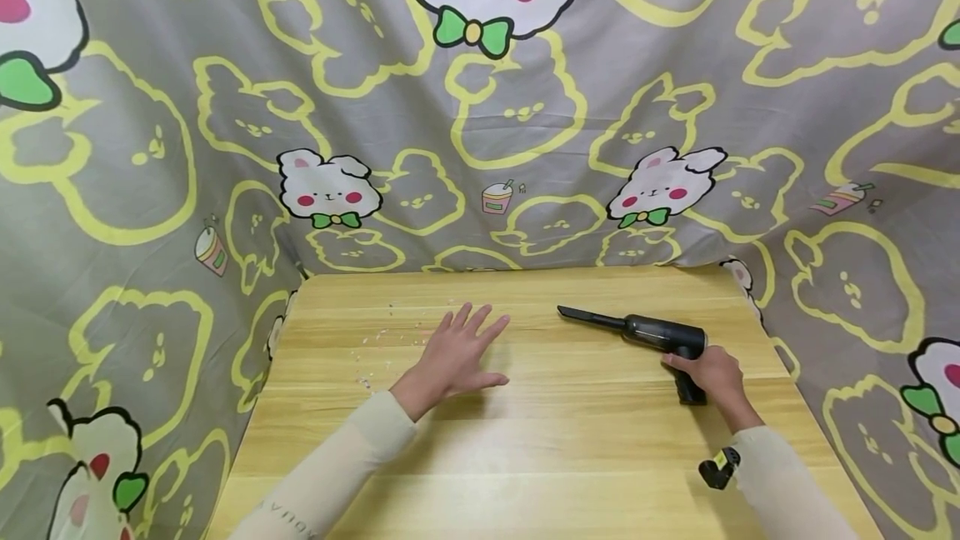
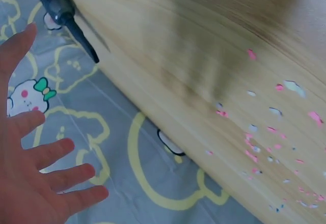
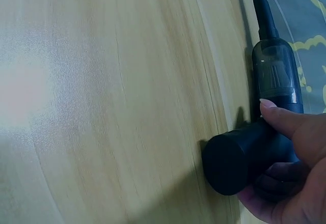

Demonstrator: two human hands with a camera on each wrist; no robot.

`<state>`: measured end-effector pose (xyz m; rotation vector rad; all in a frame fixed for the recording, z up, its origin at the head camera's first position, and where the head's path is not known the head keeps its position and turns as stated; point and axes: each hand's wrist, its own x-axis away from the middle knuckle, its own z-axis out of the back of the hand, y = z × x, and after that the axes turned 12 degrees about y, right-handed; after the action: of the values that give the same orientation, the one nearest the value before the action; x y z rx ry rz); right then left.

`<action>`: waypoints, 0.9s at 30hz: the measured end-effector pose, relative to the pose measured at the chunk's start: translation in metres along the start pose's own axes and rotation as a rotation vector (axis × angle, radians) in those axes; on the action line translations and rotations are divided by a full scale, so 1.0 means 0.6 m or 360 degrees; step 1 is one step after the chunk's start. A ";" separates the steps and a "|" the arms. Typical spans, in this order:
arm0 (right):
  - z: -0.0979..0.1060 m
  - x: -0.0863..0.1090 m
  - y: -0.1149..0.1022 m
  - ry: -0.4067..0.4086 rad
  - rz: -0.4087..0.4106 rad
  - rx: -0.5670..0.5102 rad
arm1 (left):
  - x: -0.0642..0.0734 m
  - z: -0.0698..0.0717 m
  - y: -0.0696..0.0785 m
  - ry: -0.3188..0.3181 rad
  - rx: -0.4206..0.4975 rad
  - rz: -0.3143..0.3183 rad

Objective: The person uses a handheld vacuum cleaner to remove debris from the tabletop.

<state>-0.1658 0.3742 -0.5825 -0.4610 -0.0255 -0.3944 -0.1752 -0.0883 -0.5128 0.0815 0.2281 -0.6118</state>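
My right hand (image 1: 716, 375) grips the handle of a black handheld vacuum cleaner (image 1: 663, 332), its narrow nozzle pointing left across the table. In the right wrist view the thumb lies along the vacuum's dark body beside its see-through dust cup (image 3: 277, 74), and the other fingers curl round the handle. Over the middle of the table my left hand (image 1: 453, 361) is spread with fingers apart and nothing in it. Small pink and whitish paper scraps (image 2: 316, 118) lie scattered on the wood, left of and beyond that hand.
The wooden table (image 1: 525, 457) is enclosed at the back and sides by a grey curtain (image 1: 540, 90) with cartoon animal prints. A small black device (image 1: 720, 468) sits at the right wrist.
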 end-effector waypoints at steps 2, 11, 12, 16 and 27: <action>0.001 0.000 0.000 -0.0020 -0.0007 -0.0009 | -0.007 -0.002 0.004 0.0024 -0.0007 -0.0018; 0.000 -0.003 0.006 -0.0101 -0.0042 -0.0088 | -0.038 -0.010 0.019 -0.0016 -0.0025 -0.0047; -0.001 -0.003 0.007 -0.0103 -0.0042 -0.0093 | -0.041 -0.012 0.021 -0.0025 -0.0027 -0.0052; -0.003 -0.002 0.012 -0.0098 -0.0044 -0.0096 | -0.049 -0.016 0.028 -0.0031 -0.0047 -0.0073; -0.004 -0.002 0.016 -0.0062 -0.0008 -0.0086 | -0.068 -0.028 0.046 -0.0016 -0.0040 -0.0090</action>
<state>-0.1636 0.3817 -0.5888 -0.5219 -0.0538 -0.3920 -0.1948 -0.0403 -0.5191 0.0481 0.2288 -0.6651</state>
